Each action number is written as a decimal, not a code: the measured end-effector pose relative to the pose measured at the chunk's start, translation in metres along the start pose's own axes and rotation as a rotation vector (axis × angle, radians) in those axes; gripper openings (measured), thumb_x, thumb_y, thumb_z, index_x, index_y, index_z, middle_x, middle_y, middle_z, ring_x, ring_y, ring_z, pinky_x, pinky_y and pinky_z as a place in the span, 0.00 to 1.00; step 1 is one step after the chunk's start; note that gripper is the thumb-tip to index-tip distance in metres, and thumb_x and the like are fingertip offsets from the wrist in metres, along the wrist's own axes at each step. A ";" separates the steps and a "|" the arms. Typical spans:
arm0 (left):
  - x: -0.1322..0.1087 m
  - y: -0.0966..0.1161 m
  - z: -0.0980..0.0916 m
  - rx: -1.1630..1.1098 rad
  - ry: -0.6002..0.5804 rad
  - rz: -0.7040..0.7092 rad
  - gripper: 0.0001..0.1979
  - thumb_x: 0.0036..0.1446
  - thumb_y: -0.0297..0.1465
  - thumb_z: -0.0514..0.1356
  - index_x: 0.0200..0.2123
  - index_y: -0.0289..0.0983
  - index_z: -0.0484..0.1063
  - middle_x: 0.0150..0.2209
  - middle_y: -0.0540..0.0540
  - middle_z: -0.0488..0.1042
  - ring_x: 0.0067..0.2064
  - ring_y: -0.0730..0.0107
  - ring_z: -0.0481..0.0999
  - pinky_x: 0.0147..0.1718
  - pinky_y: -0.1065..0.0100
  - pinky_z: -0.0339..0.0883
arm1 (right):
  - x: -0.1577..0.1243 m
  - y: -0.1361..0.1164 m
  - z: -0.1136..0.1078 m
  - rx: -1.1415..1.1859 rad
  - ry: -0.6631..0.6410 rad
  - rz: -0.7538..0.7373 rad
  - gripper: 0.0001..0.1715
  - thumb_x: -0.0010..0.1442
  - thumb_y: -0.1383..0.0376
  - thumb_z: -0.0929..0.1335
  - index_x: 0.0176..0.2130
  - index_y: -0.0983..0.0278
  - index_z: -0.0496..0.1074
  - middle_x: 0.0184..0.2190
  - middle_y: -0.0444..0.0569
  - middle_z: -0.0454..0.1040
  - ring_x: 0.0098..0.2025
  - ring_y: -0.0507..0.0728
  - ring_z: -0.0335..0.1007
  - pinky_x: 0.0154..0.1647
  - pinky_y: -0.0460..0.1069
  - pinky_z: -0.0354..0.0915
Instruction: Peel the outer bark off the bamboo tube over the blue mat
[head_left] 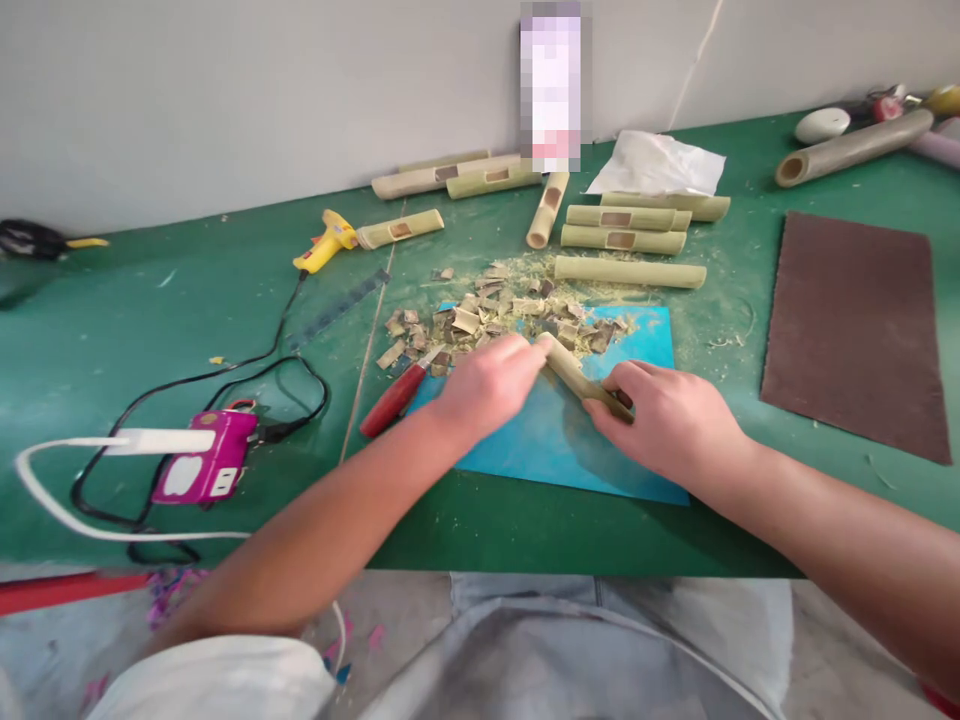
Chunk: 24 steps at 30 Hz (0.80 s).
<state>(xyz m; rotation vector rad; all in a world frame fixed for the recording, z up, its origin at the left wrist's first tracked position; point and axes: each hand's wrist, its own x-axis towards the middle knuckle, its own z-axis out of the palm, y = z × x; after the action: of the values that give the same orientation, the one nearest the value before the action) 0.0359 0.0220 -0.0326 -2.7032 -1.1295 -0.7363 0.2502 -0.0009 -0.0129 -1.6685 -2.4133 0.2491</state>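
Observation:
Both hands grip one short bamboo tube (570, 370) over a blue cutting mat (555, 440). My left hand (487, 385) closes on the tube's far end, and my right hand (667, 420) closes on its near end. The tube lies tilted, with its far end toward a pile of bamboo chips (495, 320). A red-handled knife (394, 398) rests on the mat's left edge, just left of my left hand.
Several cut bamboo tubes (626, 240) lie behind the mat, more near the wall. A yellow glue gun (326, 243), a pink power strip (210, 468) with cables, a brown sheet (855, 330), a white plastic bag (660, 165) and a long tube (855, 148) sit on the green table.

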 end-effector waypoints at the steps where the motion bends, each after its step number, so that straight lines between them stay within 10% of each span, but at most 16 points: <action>1: 0.000 0.000 0.000 0.016 0.007 -0.018 0.15 0.68 0.28 0.48 0.49 0.29 0.72 0.29 0.46 0.70 0.31 0.72 0.71 0.30 0.72 0.67 | 0.000 0.000 0.000 0.008 0.005 -0.003 0.15 0.59 0.54 0.64 0.29 0.62 0.66 0.24 0.44 0.71 0.24 0.51 0.61 0.24 0.48 0.44; 24: 0.005 -0.014 -0.013 -0.101 0.181 -0.071 0.11 0.63 0.26 0.56 0.47 0.34 0.74 0.36 0.45 0.78 0.36 0.72 0.77 0.38 0.72 0.72 | -0.007 0.000 -0.010 0.081 0.158 -0.206 0.11 0.61 0.60 0.65 0.32 0.64 0.72 0.24 0.44 0.72 0.23 0.50 0.64 0.23 0.47 0.54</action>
<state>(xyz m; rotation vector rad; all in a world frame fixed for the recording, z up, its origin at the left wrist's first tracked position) 0.0239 0.0314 -0.0202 -2.6220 -1.1787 -1.0529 0.2550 -0.0071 -0.0035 -1.3396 -2.3988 0.1735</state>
